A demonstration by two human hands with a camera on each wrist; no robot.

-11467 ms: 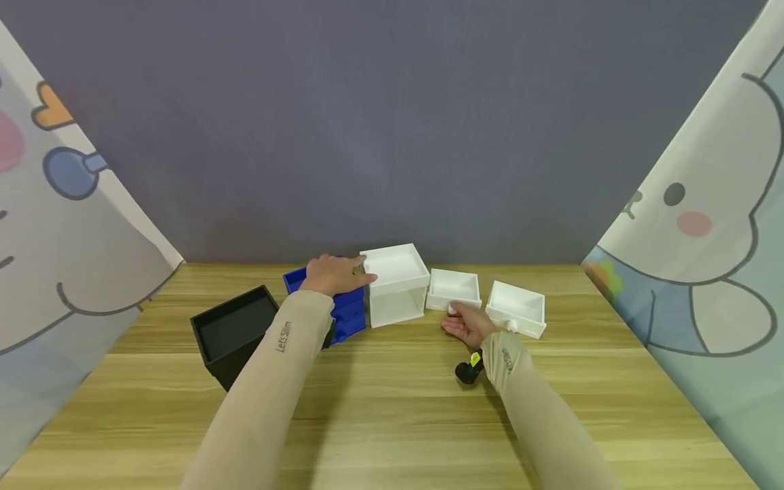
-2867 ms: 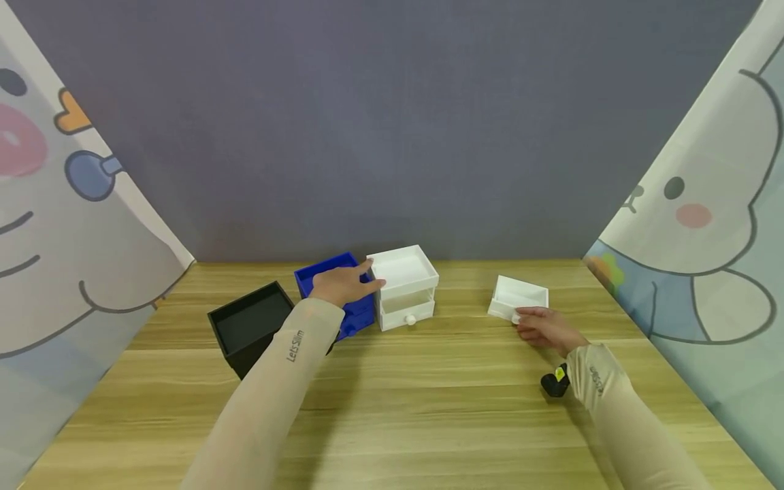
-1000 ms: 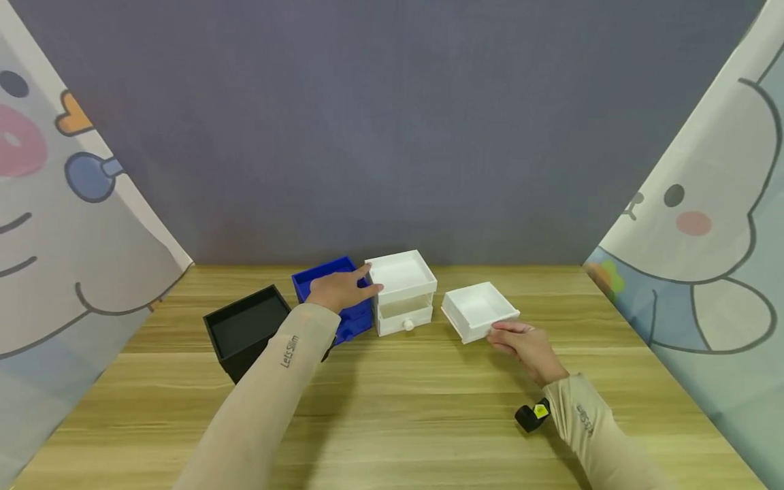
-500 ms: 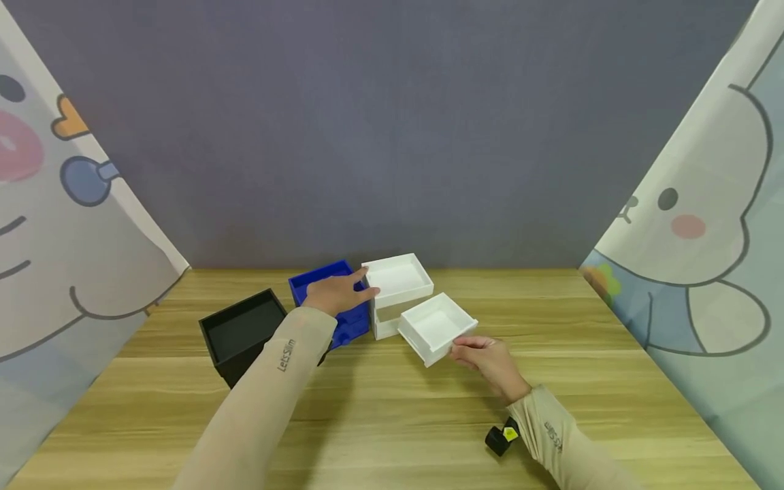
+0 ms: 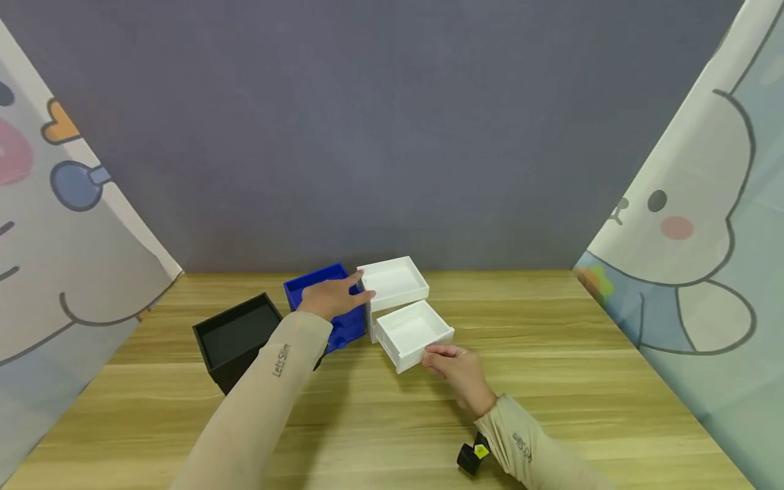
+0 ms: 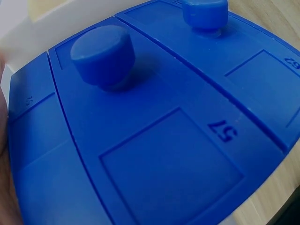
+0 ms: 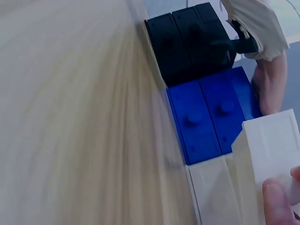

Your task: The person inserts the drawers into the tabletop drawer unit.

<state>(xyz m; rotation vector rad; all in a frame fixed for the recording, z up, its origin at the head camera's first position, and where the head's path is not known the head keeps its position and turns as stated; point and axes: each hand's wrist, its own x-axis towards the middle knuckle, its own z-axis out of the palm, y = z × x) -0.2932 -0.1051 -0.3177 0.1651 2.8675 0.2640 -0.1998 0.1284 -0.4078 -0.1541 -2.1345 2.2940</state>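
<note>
My right hand pinches the front of a small white drawer by its knob. The drawer hangs tilted in front of a white mini cabinet, overlapping its upper opening in the head view. In the right wrist view, the lower drawer's front sits in the cabinet, beside the held drawer. My left hand reaches across a blue mini cabinet, index finger and thumb extended onto the white cabinet's left top edge. Close up in the left wrist view are blue drawer fronts with round knobs.
A black mini cabinet stands at the left, beyond the blue one, partly behind my left sleeve. The wooden table ends at a grey back panel. A black wrist camera hangs under my right wrist.
Earlier, one white drawer went into the cabinet's lower slot. Since then my right hand has lifted the other from the right and carried it left to the cabinet. The left hand stays.
</note>
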